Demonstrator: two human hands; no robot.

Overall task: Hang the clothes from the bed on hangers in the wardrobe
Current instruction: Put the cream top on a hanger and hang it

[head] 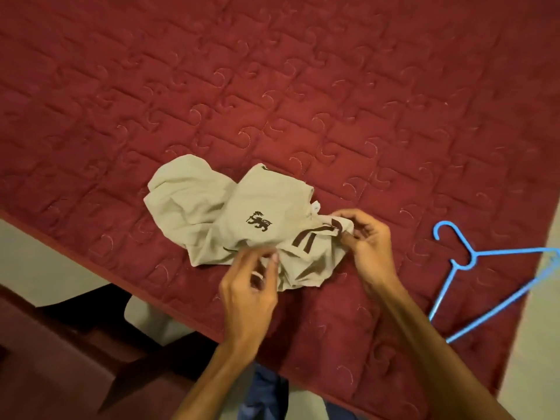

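Head view: the left hand, nearest, has its blurred fingers curled at the hem of the shirt; whether they grip it is unclear. The bed has its near edge running diagonally from mid-left to lower right, with open maroon quilt above. The shirt is crumpled beige with a dark lion emblem and lies at centre. A blue hanger lies apart at right. The right hand has its fingers pinching the striped collar.

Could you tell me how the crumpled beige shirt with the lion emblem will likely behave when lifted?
Probably floppy: the crumpled beige shirt lies in soft folds on the red quilted bedspread, so it should sag and unfold. Likely light: the right hand pinches its striped collar with fingertips. Its matte cloth seems unlikely to slip.
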